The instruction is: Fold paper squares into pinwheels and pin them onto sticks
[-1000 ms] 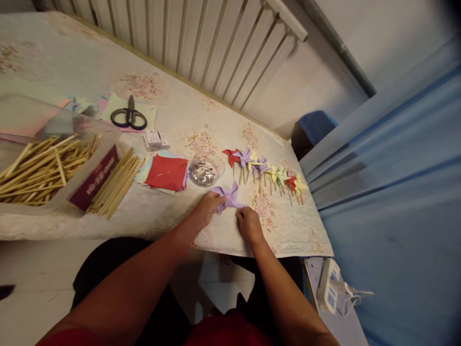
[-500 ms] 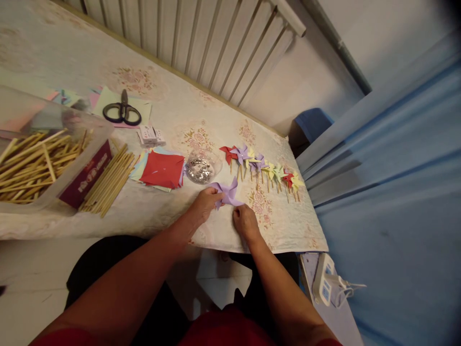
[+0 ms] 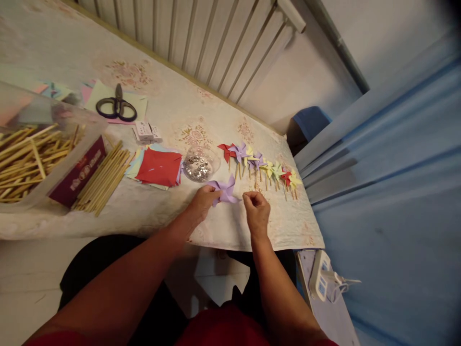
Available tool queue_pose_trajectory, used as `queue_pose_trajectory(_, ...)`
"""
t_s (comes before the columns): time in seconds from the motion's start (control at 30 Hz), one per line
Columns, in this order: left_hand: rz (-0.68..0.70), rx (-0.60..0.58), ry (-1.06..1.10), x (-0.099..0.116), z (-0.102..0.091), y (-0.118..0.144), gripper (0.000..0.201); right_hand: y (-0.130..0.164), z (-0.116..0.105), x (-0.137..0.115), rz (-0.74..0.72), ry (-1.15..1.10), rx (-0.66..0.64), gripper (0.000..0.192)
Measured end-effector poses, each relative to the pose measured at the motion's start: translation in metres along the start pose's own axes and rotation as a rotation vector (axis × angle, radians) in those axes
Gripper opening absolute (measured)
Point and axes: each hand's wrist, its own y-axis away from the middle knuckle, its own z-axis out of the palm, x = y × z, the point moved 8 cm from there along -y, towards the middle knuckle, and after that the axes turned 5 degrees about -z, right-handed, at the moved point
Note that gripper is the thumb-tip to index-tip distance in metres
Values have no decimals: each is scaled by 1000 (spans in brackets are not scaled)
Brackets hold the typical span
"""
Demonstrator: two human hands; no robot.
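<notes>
A purple paper pinwheel (image 3: 227, 190) with folded blades is pinched between the thumb and fingers of my left hand (image 3: 202, 201), just above the near part of the table. To its right, my right hand (image 3: 258, 211) has thumb and fingertips pressed together close to the pinwheel's right tip, with a small gap between them. Whatever is in that pinch is too small to make out. Behind the pinwheel stands a clear round dish (image 3: 200, 164) of small shiny metal pieces. A stack of cut paper squares (image 3: 160, 166), red on top, lies to its left.
Finished pinwheels on sticks (image 3: 257, 161) lie in a row at the right. On the left are a bundle of wooden sticks (image 3: 104, 180), a plastic bin (image 3: 77, 161) of sticks, scissors (image 3: 117, 105) and small boxes (image 3: 146, 132). A power strip (image 3: 320, 276) sits at lower right.
My right hand has moved right and slightly up, off the pinwheel's tip. The left hand still holds the pinwheel in nearly the same place. The view has shifted slightly.
</notes>
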Motion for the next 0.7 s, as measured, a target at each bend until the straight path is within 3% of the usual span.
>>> queue_pose_trajectory(0.07,9,6,-14,1,0,2,18,2,16,-25,-121,30,-59,16)
queue_pose_trajectory(0.17,14,31,-10,3,-1,4,22,7,35,-41,-220,35,-103,16)
queue_pose_trajectory(0.33,22,12,9,5,2,4,23,9,50,-32,-234,78,-128,17)
queue_pose_trajectory(0.7,29,-42,19,-1,4,1,25,11,50,-26,-223,82,-114,17)
